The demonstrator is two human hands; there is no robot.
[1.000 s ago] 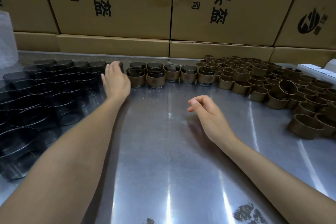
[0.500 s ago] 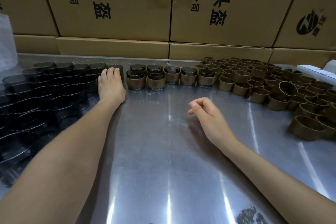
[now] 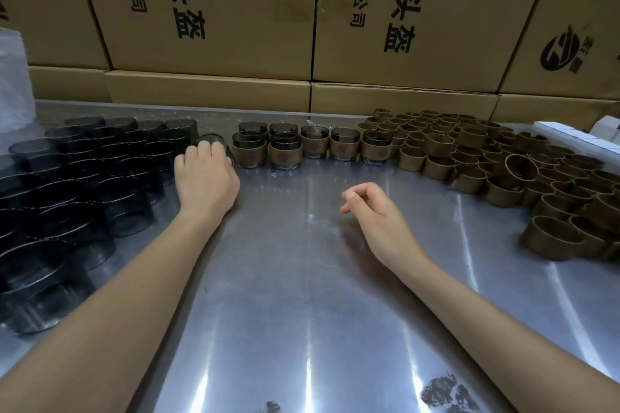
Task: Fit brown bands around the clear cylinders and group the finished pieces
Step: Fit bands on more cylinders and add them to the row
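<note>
Many dark clear cylinders (image 3: 84, 178) stand packed on the left of the steel table (image 3: 302, 295). My left hand (image 3: 204, 178) grips one tilted cylinder (image 3: 214, 141) at the right edge of that group, fingers curled over its rim. A row of finished banded cylinders (image 3: 312, 146) stands at the back centre, some stacked two high. Loose brown bands (image 3: 503, 161) are heaped on the right. My right hand (image 3: 375, 214) hovers over the table centre, fingers loosely curled, holding nothing.
Stacked cardboard boxes (image 3: 208, 10) form a wall along the back of the table. A white box (image 3: 577, 137) lies at the far right behind the bands. A pale plastic wrap (image 3: 13, 84) stands at the far left.
My left hand went from resting flat among the cylinders to curling round one and tilting it out at the group's right edge. My right hand has barely moved.
</note>
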